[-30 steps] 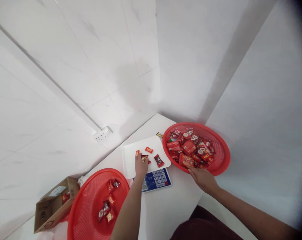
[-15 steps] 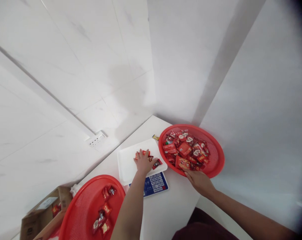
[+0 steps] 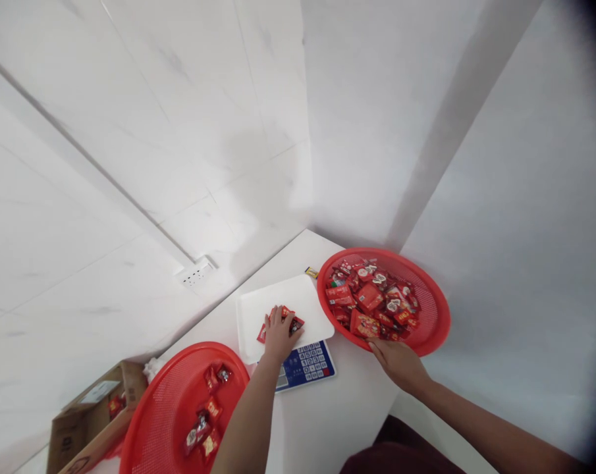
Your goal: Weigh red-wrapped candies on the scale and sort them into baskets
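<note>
My left hand lies on the white tray of a scale, fingers curled over a small bunch of red candy packets. My right hand rests at the near rim of the right red basket, which is full of red candy packets; its fingers are partly hidden at the rim. The scale's blue keypad shows just below the tray.
A second red basket at the lower left holds several red packets. A brown cardboard box stands beside it. A small yellow packet lies behind the tray. A white wall socket sits on the tiled wall.
My left hand has swept the scattered packets on the tray together and pulled them toward the tray's near edge. My right hand has stayed at the basket rim.
</note>
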A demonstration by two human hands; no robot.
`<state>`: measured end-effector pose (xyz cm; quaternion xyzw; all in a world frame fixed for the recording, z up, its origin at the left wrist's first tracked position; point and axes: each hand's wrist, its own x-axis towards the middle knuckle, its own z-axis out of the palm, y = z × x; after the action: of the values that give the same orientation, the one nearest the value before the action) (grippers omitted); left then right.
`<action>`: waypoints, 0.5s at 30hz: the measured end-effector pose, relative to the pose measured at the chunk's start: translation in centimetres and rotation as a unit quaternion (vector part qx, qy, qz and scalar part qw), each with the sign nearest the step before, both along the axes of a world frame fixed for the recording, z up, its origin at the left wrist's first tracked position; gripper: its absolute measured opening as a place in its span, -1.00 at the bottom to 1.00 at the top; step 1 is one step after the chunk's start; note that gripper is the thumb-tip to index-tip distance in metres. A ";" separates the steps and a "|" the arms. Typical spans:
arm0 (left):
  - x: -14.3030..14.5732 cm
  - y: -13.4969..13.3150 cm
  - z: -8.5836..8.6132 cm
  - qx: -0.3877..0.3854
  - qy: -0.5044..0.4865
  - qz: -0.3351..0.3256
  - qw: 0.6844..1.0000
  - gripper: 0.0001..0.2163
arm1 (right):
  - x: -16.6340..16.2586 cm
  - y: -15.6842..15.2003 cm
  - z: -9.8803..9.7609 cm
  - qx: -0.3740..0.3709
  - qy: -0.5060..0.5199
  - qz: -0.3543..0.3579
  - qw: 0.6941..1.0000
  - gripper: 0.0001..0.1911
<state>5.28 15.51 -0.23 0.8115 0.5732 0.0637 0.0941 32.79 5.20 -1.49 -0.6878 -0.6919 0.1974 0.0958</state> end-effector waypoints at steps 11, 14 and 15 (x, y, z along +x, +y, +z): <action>-7.7 -6.7 0.8 0.047 -0.059 0.245 0.967 -0.40 | 0.0 -0.2 -0.6 0.041 -0.042 0.014 0.998 -0.52; -9.8 -10.2 0.1 -0.048 -0.134 0.288 0.947 -0.26 | 0.0 -0.3 -0.8 0.060 -0.052 0.013 0.997 -0.53; -10.1 -11.5 -0.2 -0.088 -0.165 0.294 0.937 -0.24 | 0.0 -0.4 -0.9 0.066 -0.055 0.014 0.996 -0.53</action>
<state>-4.83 4.04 -0.45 0.5734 0.7660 0.1706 0.2353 32.78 4.85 -2.44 -0.6799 -0.7174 0.1146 0.0997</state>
